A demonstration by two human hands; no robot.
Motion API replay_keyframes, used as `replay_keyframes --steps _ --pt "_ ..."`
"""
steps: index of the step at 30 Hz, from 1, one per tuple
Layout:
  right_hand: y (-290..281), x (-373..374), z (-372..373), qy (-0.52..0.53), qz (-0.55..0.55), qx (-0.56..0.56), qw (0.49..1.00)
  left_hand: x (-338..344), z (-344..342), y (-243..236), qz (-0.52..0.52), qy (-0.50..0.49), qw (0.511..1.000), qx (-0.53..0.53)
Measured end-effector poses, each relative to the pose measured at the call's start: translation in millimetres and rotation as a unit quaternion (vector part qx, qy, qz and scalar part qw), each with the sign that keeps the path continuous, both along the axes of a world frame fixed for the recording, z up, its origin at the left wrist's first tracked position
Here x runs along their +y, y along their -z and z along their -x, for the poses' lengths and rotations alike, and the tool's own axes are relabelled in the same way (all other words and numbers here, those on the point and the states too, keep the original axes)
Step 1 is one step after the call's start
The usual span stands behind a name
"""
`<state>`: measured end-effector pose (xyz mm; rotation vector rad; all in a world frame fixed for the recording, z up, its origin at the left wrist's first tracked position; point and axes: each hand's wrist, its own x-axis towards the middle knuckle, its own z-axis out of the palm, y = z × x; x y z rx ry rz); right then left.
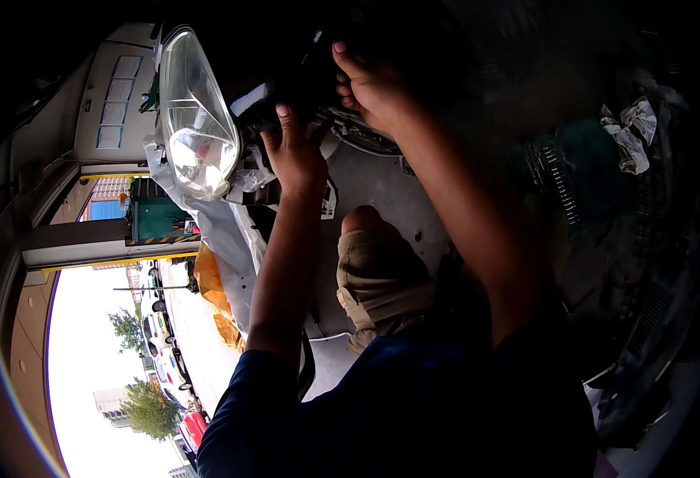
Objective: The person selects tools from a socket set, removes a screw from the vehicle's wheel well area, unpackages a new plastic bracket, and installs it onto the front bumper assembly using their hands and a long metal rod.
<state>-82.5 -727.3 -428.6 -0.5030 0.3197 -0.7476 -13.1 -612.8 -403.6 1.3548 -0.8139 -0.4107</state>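
Observation:
My left hand (296,163) is raised beside a clear car headlight (199,119). One digit points up against a dark part, and the other fingers are partly lost in shadow; the hand appears closed on that part. A small white patch (249,99) shows just left of its fingertips. Higher and to the right, my right hand (370,88) has its thumb up and its fingers curled in. Whatever it grips is too dark to make out. A wheel-like curved rim (366,142) lies below the right hand.
Grey-white sheeting (222,227) and an orange cloth or bag (216,291) hang below the headlight. At right, a dark green tool case (597,175) holds a row of sockets, with crumpled white paper (633,135) beside it. Parked cars (159,334) show through the doorway at left.

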Motion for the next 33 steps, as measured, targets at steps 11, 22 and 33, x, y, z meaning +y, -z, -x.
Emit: replay_keyframes --steps 11,22,33 --pt "-1 18 -10 0.051 0.014 0.046 0.998 -3 9 3 0.02 -0.056 0.998 0.023" --pt "-8 5 3 -0.012 0.067 0.051 0.996 19 -19 -8 0.057 0.153 0.985 0.059" --pt "-11 13 -12 0.076 0.056 0.117 0.989 17 -24 0 0.018 0.045 0.999 0.021"
